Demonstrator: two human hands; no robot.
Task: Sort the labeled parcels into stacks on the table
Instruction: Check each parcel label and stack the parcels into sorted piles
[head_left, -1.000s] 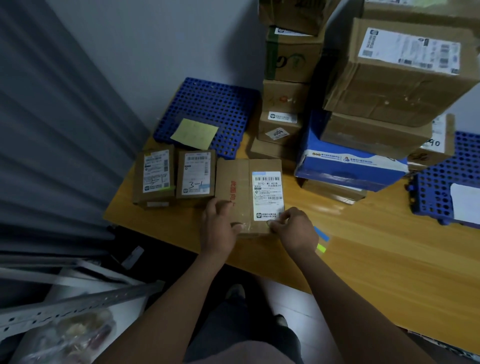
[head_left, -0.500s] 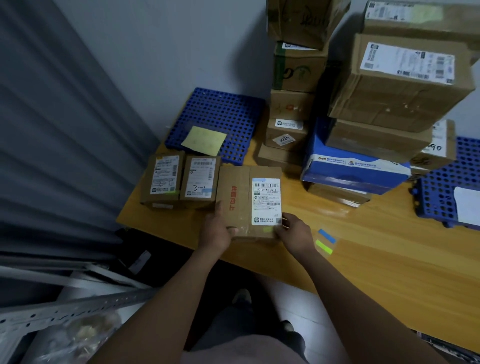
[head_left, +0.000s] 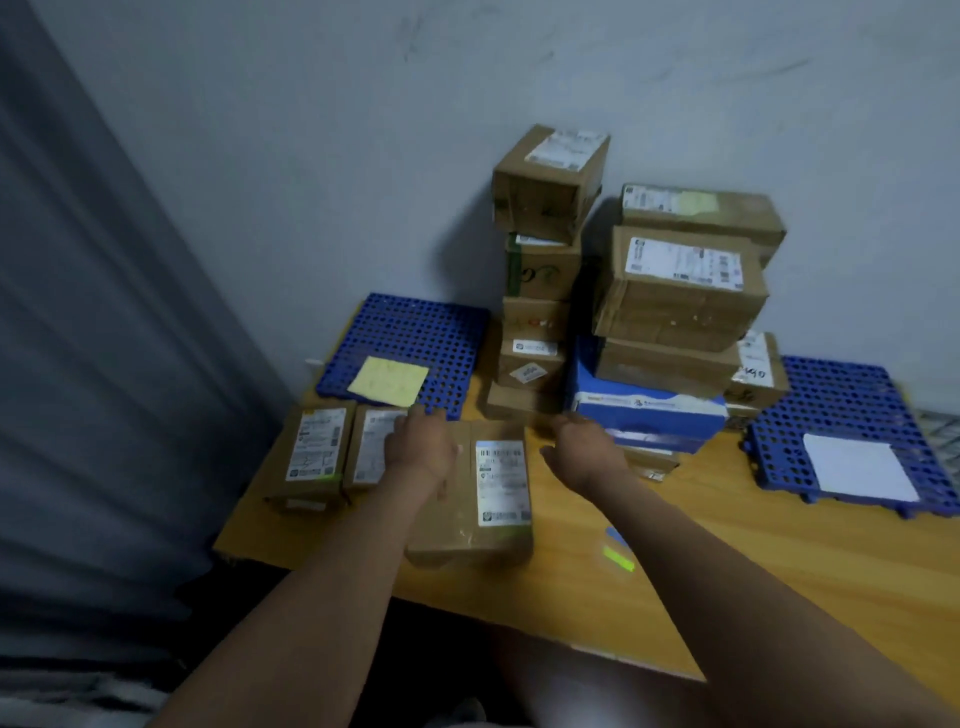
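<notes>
A brown parcel (head_left: 483, 499) with a white label lies flat near the table's front edge. My left hand (head_left: 421, 447) hovers over its far left corner, fingers apart, holding nothing. My right hand (head_left: 582, 452) is lifted off to the parcel's right, fingers spread and empty. Two smaller labeled parcels (head_left: 311, 452) (head_left: 371, 447) lie side by side to the left. Behind stand two stacks: a narrow stack of small boxes (head_left: 540, 270) and a wider stack (head_left: 680, 296) with a blue box (head_left: 644, 410) low in it.
The wooden table (head_left: 727, 566) meets a grey wall behind. A blue perforated mat (head_left: 410, 332) with a yellow note sits at the back left, another blue mat (head_left: 841, 405) with white paper at the right. Blue and green tags (head_left: 618, 551) lie right of the parcel.
Both hands have let go of the front parcel's near edge and moved away from me, the right one off to the side. The camera has tilted up, showing more wall.
</notes>
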